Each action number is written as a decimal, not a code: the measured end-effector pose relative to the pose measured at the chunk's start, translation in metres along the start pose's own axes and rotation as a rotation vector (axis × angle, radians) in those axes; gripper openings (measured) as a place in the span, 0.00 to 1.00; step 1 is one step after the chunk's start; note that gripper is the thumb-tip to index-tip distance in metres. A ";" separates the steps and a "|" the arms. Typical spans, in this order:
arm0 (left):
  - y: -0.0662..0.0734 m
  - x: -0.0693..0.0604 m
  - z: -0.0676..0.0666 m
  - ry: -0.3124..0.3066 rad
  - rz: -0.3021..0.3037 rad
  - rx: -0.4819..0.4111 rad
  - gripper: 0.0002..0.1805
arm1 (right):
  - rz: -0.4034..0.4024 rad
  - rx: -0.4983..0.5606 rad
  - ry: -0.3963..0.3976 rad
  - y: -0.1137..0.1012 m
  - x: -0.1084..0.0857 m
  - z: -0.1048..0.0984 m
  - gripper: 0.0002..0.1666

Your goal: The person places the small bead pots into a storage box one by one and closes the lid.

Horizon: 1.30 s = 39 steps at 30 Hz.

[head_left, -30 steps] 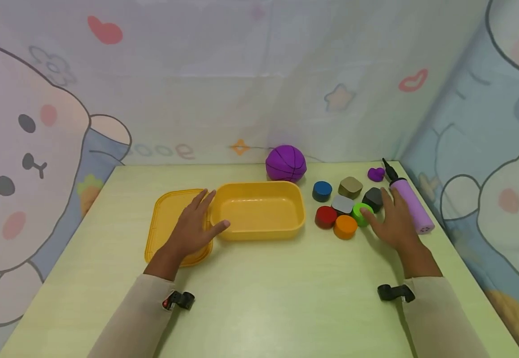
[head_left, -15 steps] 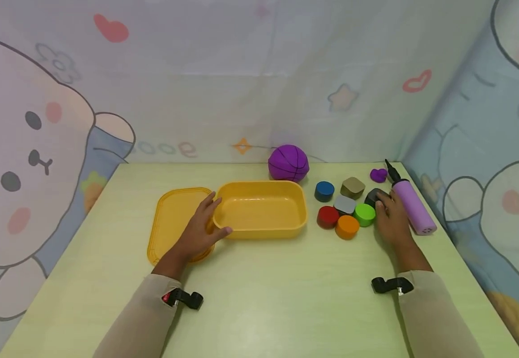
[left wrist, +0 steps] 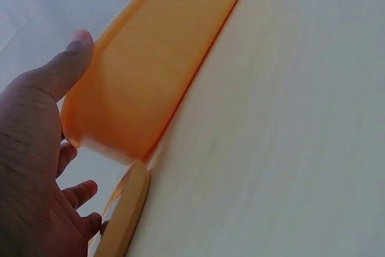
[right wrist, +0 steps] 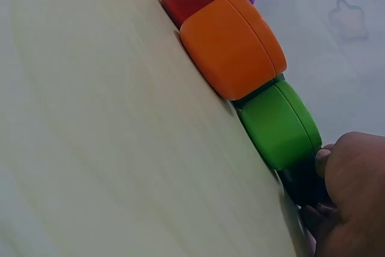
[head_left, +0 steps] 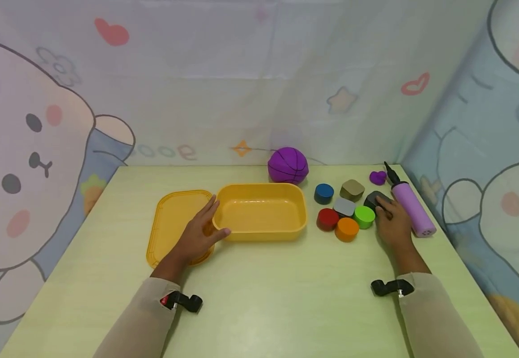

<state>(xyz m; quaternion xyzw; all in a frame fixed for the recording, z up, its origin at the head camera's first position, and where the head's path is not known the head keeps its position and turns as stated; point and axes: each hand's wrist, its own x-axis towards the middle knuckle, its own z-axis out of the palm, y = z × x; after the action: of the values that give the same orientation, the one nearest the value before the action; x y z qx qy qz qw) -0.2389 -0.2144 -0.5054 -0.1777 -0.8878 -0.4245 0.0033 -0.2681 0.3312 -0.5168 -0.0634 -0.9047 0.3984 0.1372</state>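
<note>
My left hand (head_left: 196,236), fingers spread, is at the left end of a yellow plastic tub (head_left: 259,214). In the left wrist view its thumb lies along the tub's rim, and its other fingers are partly hidden behind. A flat yellow lid (head_left: 170,223) lies under that hand. My right hand (head_left: 394,226) pinches a small black lidded box (head_left: 373,199) that rests on the table. In the right wrist view the hand covers part of this dark box (right wrist: 301,182), right behind the green round box (right wrist: 280,126).
Around the black box stand an orange box (head_left: 346,229), a red box (head_left: 327,219), a grey box (head_left: 344,206), a gold box (head_left: 352,190) and a blue box (head_left: 324,193). A purple pump (head_left: 413,211), a purple heart-shaped piece (head_left: 378,177) and a purple ball (head_left: 288,165) lie behind.
My right hand, open above the green and black boxes a second ago, has drawn its fingers in and taken hold of the black box. The left hand has stayed by the tub.
</note>
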 end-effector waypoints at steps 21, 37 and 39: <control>0.000 -0.004 0.001 -0.008 -0.017 -0.021 0.53 | -0.262 0.140 0.357 -0.019 -0.013 0.008 0.20; -0.006 0.000 0.001 0.012 -0.007 -0.008 0.52 | -0.355 0.425 0.262 -0.068 -0.017 0.019 0.18; -0.007 0.001 0.000 0.012 -0.004 -0.010 0.52 | -0.351 0.420 0.255 -0.074 -0.018 0.022 0.18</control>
<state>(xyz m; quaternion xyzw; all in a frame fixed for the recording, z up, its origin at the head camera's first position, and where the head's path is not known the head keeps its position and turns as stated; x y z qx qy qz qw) -0.2422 -0.2174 -0.5104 -0.1736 -0.8860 -0.4298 0.0067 -0.2573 0.2623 -0.4799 0.0739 -0.7751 0.5358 0.3267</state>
